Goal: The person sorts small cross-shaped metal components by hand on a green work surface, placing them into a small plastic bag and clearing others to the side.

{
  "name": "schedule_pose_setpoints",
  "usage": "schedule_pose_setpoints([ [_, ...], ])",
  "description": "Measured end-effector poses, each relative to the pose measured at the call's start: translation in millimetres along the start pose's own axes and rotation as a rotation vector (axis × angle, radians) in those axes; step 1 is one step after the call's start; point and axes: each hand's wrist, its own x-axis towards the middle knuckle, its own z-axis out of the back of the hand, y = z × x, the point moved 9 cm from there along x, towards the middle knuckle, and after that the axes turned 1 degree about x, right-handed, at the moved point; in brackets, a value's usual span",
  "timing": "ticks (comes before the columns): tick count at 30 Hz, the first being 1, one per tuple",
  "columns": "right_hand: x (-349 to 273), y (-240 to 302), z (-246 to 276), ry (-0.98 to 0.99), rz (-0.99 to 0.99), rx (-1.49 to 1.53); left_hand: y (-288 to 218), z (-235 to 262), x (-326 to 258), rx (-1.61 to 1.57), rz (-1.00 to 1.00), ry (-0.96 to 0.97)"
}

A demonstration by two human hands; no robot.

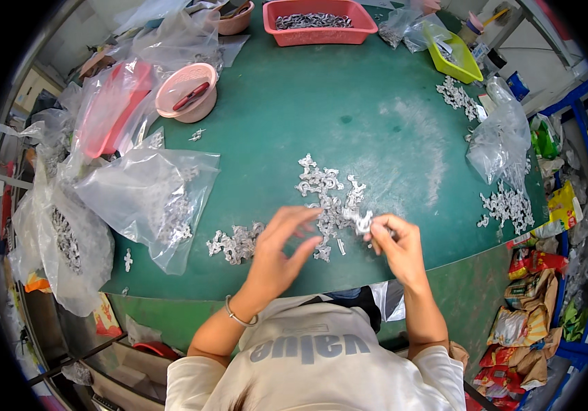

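In my right hand (398, 248) a small silvery metal part (362, 221) is pinched between thumb and fingers, at the right side of a loose pile of similar metal parts (333, 209). My left hand (281, 255) hovers at the pile's left side, fingers spread and thumb apart, with nothing seen between them. It is slightly blurred. Just left of it, partly behind the hand, lies a smaller heap of metal parts (233, 244). A thin light strip (341, 246) rests at the pile's near edge.
Clear plastic bags of parts (160, 198) crowd the green table's left side. A pink bowl (191, 106) holds a red-handled tool. A pink basin (318, 34) of parts stands at the far edge, a yellow-green tray (455, 58) at far right. Another heap (507, 207) lies right.
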Motion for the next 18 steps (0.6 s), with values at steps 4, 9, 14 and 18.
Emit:
schedule_pose_setpoints([
  [4,-23.1,18.0,-16.1,0.122,-0.008,0.18,-25.8,-11.3,3.8,-0.237,-0.081,0.072],
  [9,-32.1,54.2,-11.9,0.06,0.288,-0.03,-31.3,-11.2,-1.3,-0.29,-0.124,0.061],
  [14,-35.0,62.3,-15.0,0.072,0.36,0.001,-18.1,-23.6,-8.6,-0.624,0.154,0.175],
  [18,-36.1,61.2,-16.1,0.071,0.31,0.078,-9.8,-31.8,-13.4,-0.778,0.332,0.223],
])
